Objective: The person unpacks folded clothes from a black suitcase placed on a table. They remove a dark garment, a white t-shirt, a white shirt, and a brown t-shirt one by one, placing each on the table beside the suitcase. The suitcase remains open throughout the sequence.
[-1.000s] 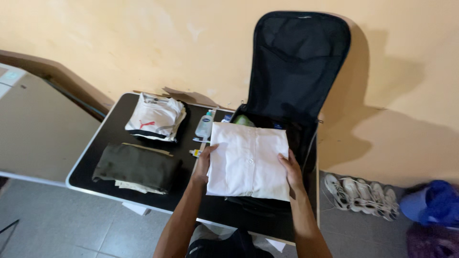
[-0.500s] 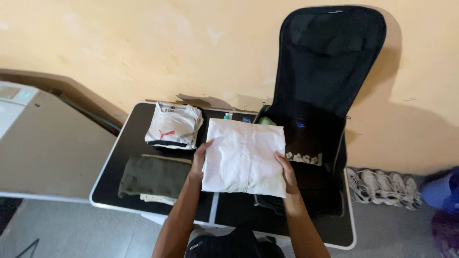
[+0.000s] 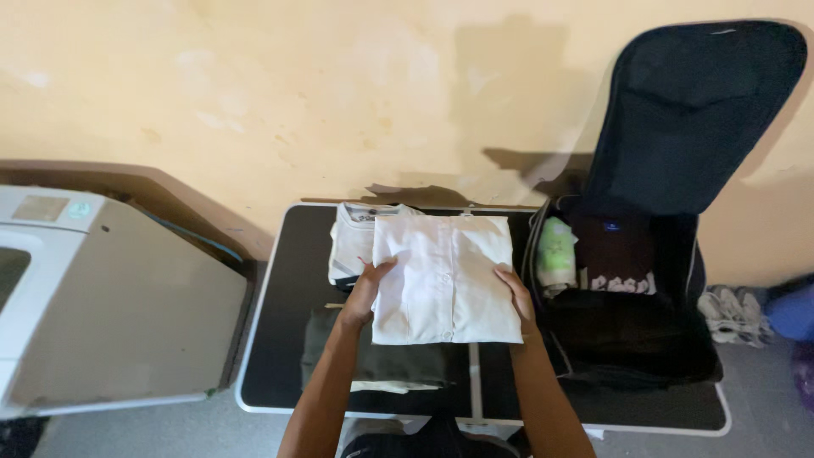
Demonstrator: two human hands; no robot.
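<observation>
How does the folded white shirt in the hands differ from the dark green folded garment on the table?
The white shirt is held up by the left hand and right hand; the dark green garment lies on the black table. The white shirt shows fully, with a button placket; the dark green garment is partly hidden beneath it. Both are folded flat.

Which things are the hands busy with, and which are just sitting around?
In use:
- folded white shirt, held by left hand and right hand
- open black suitcase beside it

Lying about:
- white folded top on the black table
- dark green folded garment
- shoes on the floor
- grey machine at left
</observation>
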